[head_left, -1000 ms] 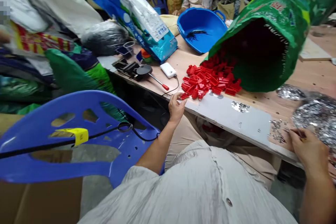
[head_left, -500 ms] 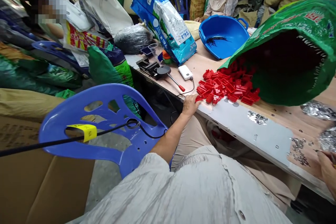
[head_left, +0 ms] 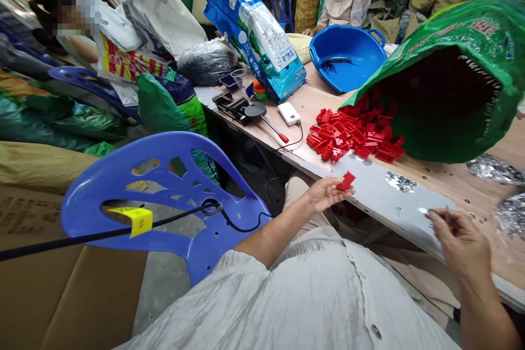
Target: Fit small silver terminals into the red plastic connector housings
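Note:
Between the fingers of my left hand (head_left: 327, 192) is a red plastic part (head_left: 346, 180), raised just over the table's near edge. My right hand (head_left: 461, 235) is over the right side of the table, its fingertips pinched together on a small metal piece (head_left: 426, 211) too tiny to make out well. A heap of similar red plastic parts (head_left: 348, 134) spills from the mouth of a green woven sack (head_left: 451, 115). Small shiny metal pieces (head_left: 400, 181) lie on the grey strip between my two hands.
A hand-lever tool (head_left: 256, 111) with a red grip and a white power bank (head_left: 289, 113) lie left of the heap. Behind are a blue basin (head_left: 348, 57) and a blue rice bag (head_left: 258, 33). A purple chair (head_left: 164, 197) stands at my left. Two other people sit farther back.
My left hand has come away from the heap, moving right and nearer with one red part. My right hand has moved left from the frame edge, toward my left hand.

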The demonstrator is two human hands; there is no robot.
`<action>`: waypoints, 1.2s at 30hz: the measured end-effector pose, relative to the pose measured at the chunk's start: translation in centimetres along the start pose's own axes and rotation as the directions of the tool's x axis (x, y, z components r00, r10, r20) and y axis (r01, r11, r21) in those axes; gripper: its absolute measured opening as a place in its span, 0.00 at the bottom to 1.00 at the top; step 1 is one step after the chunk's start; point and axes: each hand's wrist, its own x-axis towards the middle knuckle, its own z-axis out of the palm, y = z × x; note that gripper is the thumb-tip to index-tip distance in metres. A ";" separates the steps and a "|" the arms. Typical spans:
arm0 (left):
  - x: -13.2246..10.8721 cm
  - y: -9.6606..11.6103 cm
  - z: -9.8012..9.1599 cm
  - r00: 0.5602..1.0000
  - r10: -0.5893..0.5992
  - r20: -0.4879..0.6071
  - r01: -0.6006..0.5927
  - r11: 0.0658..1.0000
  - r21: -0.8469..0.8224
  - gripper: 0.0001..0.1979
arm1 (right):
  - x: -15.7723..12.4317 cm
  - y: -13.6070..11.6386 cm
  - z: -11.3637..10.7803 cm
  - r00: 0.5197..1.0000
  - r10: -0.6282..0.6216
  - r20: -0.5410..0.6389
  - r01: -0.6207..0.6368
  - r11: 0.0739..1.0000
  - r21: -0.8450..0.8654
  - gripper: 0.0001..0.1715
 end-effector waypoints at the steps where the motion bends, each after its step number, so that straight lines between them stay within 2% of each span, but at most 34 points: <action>1: 0.0 -0.6 0.4 0.999 -0.046 0.016 0.047 0.997 -0.060 0.08 | -0.5 -1.2 0.9 0.998 0.009 0.061 -0.011 0.999 0.031 0.21; 3: 0.0 -1.4 1.1 0.994 -0.101 0.034 0.104 0.987 -0.123 0.11 | -1.3 -3.1 2.3 0.989 -0.007 0.149 -0.007 0.996 0.093 0.21; 6: 0.0 -2.1 1.6 0.989 -0.100 0.105 0.117 0.980 -0.162 0.14 | -2.0 -4.8 3.5 0.967 -0.038 0.252 0.011 0.994 0.111 0.19; 12: -0.6 -2.4 2.2 0.963 -0.008 0.270 0.055 0.985 -0.165 0.30 | -2.3 -5.3 4.5 0.941 -0.065 0.333 -0.013 0.974 0.227 0.18; 16: -0.9 -2.4 2.4 0.956 -0.011 0.293 0.044 0.993 -0.106 0.31 | -2.2 -5.2 4.6 0.938 -0.065 0.340 -0.032 0.961 0.273 0.18; 22: 0.0 -2.7 1.9 0.964 -0.077 0.255 0.110 0.987 -0.117 0.16 | -2.2 -5.2 4.5 0.934 -0.033 0.355 -0.077 0.953 0.292 0.17; 30: 0.2 -3.1 1.7 0.961 -0.005 0.275 0.007 1.000 -0.005 0.24 | -2.2 -4.9 4.6 0.943 -0.052 0.329 -0.034 0.968 0.250 0.17; 34: -0.3 -3.4 2.0 0.965 0.071 0.252 -0.097 0.991 0.090 0.31 | -2.2 -5.4 4.4 0.957 -0.087 0.278 0.042 0.985 0.165 0.17; 36: -0.3 -3.6 2.3 0.959 0.138 0.247 -0.177 0.973 0.147 0.31 | -2.3 -5.8 4.2 0.963 -0.108 0.248 0.085 0.991 0.104 0.16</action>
